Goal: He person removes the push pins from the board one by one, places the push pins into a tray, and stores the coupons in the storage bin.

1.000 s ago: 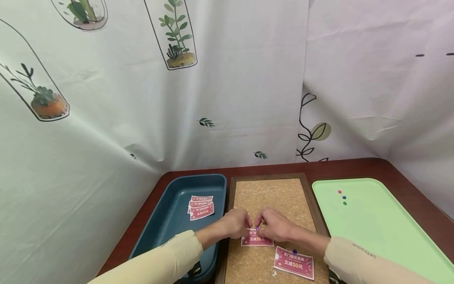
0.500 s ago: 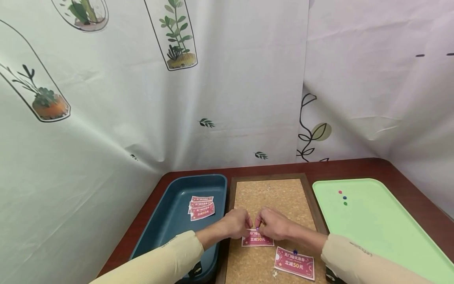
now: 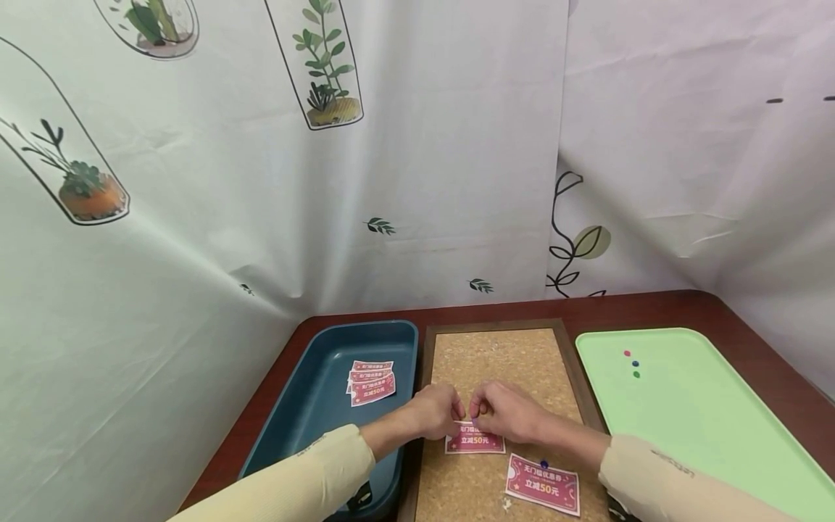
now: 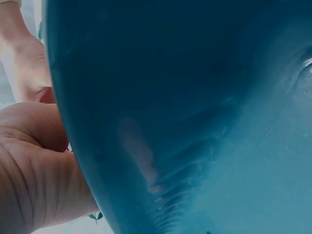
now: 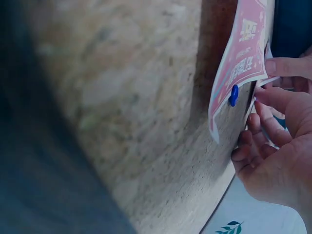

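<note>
A pink printed coupon [image 3: 479, 441] lies on the cork board [image 3: 496, 362] under both hands. My left hand [image 3: 435, 411] pinches its upper left corner between thumb and fingers. At the coupon's top edge, my right hand [image 3: 507, 412] pinches a small purple push pin [image 5: 256, 99], mostly covered by the fingertips. Lower right on the board, a second coupon [image 3: 543, 486] sits slightly tilted, with a dark blue push pin [image 3: 544, 464] in its top edge. The left wrist view is mostly filled by the blue tray, the left hand showing at its edge.
Left of the board stands a deep blue tray [image 3: 326, 377] with several overlapping coupons [image 3: 372, 384]. On the right, a light green tray [image 3: 685, 413] holds a pink pin [image 3: 627, 353], a blue pin [image 3: 636, 364] and a green pin [image 3: 636, 375]. A printed curtain [image 3: 457, 181] hangs behind the table.
Both hands stay at the same spot on the coupon. The purple pin, clearer between the right fingertips a second ago, is now nearly hidden by them at the top edge.
</note>
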A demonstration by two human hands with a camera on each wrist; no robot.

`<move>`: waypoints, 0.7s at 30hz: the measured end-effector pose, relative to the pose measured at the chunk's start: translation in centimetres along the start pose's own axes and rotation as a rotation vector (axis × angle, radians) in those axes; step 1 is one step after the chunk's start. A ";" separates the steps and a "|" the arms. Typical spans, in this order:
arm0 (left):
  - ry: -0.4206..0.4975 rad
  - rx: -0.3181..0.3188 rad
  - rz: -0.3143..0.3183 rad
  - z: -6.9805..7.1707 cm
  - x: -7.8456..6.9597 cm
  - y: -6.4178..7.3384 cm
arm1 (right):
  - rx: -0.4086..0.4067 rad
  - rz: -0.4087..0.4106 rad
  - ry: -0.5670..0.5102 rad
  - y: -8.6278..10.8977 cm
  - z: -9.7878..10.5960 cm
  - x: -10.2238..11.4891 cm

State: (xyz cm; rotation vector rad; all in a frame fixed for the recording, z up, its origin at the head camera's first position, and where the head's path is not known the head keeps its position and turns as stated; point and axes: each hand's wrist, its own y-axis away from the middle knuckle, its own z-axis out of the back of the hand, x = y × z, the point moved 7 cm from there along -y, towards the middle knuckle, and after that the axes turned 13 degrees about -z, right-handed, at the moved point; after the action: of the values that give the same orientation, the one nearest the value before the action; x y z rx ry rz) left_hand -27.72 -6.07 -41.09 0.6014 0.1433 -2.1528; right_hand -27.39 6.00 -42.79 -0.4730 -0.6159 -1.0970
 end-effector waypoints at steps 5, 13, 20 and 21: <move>-0.015 -0.005 -0.015 0.1 -0.1 0.0 | -0.042 0.057 0.045 -0.2 0.1 0.1; -0.025 -0.012 -0.024 0.2 0.0 -0.1 | -0.109 0.106 0.144 -0.5 -0.1 0.1; 0.001 -0.020 -0.011 0.4 -0.1 0.0 | -0.110 0.081 0.123 -0.7 -0.2 -0.1; 0.003 -0.026 -0.014 0.5 -0.1 0.0 | -0.108 0.077 0.113 -0.7 -0.2 -0.1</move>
State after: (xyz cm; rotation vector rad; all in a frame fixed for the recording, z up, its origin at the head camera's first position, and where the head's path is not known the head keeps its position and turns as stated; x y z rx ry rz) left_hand -27.83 -6.16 -40.55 0.5904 0.1771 -2.1607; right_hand -28.03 5.62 -42.94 -0.5199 -0.4376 -1.0796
